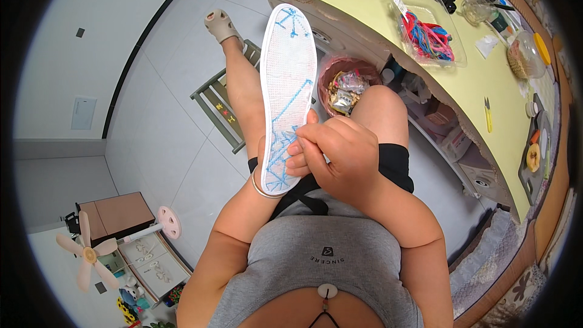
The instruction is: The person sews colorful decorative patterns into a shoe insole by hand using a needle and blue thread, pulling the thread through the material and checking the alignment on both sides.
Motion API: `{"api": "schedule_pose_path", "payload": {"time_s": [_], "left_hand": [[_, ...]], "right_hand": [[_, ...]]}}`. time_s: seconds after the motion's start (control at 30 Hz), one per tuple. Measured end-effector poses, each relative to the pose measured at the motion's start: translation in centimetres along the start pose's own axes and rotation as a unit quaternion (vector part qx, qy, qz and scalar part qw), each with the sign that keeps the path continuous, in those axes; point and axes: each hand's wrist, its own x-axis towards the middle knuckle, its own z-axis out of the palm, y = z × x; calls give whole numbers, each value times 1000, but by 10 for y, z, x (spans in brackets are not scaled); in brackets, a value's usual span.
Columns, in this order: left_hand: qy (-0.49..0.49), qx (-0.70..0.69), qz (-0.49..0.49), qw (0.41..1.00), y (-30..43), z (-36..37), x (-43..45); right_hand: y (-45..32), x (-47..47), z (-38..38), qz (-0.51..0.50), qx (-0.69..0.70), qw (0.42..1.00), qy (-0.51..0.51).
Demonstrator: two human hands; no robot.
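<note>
A white insole [289, 73] with blue cross-stitch lines on its mesh face is held upright over my lap, toe end away from me. My left hand [296, 163] grips it from behind near the heel, with fingers curling around its right edge and the palm hidden. My right hand [341, 150] is at the insole's right side, thumb and forefinger pinched together against the stitched lower part. A thin, pale, needle-like tip [288, 133] shows at that pinch, too fine to make out fully.
Right, a yellow-topped table [460, 86] carries a clear plastic tray [460, 57] of coloured thread skeins [428, 38], yellow thread snips [488, 116] and a board with cut fruit [534, 157]. Beneath its edge stands a lined waste bin [328, 70]. A folding stool [214, 105] and pink fan [89, 255] are left.
</note>
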Motion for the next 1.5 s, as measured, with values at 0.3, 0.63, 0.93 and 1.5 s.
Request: {"api": "schedule_pose_path", "payload": {"time_s": [0.3, 0.63, 0.93, 1.5], "left_hand": [[36, 28, 10, 999, -1, 7, 0], [-12, 199, 46, 979, 3, 3, -4], [172, 492, 197, 831, -20, 36, -7], [165, 573, 261, 759, -25, 28, -5]], "right_hand": [[-2, 0, -2, 10, 6, 1000, -11], [2, -3, -6, 47, 24, 998, -39], [39, -32, -11, 428, 524, 734, -64], [42, -42, -11, 445, 470, 761, -40]]}}
